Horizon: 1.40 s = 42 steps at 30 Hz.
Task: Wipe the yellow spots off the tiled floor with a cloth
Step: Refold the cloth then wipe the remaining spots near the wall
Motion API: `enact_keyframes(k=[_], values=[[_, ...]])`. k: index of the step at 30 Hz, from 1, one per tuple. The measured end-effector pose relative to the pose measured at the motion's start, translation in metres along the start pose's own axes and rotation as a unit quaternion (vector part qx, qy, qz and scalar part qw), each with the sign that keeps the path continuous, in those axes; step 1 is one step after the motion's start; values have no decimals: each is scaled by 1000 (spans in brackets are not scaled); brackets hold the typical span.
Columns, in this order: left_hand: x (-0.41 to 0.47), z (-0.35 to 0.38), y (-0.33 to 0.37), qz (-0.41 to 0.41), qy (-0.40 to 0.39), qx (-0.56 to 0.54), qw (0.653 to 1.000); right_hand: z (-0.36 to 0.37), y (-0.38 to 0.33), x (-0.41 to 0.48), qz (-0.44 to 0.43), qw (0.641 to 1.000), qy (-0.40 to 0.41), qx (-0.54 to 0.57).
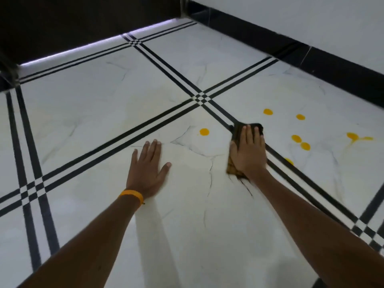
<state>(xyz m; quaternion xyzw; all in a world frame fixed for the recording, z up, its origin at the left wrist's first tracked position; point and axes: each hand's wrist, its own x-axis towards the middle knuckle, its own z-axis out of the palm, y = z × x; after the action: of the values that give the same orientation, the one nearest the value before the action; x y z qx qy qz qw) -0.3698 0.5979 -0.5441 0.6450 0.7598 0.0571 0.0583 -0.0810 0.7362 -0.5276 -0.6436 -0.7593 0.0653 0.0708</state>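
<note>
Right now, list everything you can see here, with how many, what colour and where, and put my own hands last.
Tiled floor: one, white marbled tiles with black stripe borders, fills the view.
Yellow spots: seven visible. One lies between the hands; two beyond the cloth; two touching to its right; one partly hidden by the forearm; one smeared far right.
Cloth: one, dark brownish, flat on the stripe border under the right hand.
Skirting: one, black, along the white wall at right.
Wristband: one, orange, left wrist.
Left hand: flat on the floor, fingers spread, empty.
Right hand: pressing flat on the cloth.
</note>
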Motion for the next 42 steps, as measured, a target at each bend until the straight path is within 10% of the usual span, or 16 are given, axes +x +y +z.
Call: enact_keyframes(k=[6, 12, 18, 25, 30, 38, 42], values=[[-4, 0, -1, -3, 4, -23, 1000, 2, -17, -27, -237, 968, -74, -29], [0, 1, -3, 6, -10, -27, 1000, 3, -72, 90, -62, 996, -50, -30], [4, 3, -5, 11, -4, -26, 1000, 12, -93, -12, -340, 935, -99, -24], [4, 5, -6, 11, 3, -27, 1000, 4, -83, 81, -69, 996, -56, -24], [4, 4, -8, 20, 8, -19, 1000, 17, -107, -37, -286, 956, -62, -28], [2, 7, -7, 20, 15, -15, 1000, -2, -30, 12, -6, 1000, 1, -3], [5, 6, -9, 28, 18, -19, 999, 13, -125, -12, -200, 979, -32, -1]])
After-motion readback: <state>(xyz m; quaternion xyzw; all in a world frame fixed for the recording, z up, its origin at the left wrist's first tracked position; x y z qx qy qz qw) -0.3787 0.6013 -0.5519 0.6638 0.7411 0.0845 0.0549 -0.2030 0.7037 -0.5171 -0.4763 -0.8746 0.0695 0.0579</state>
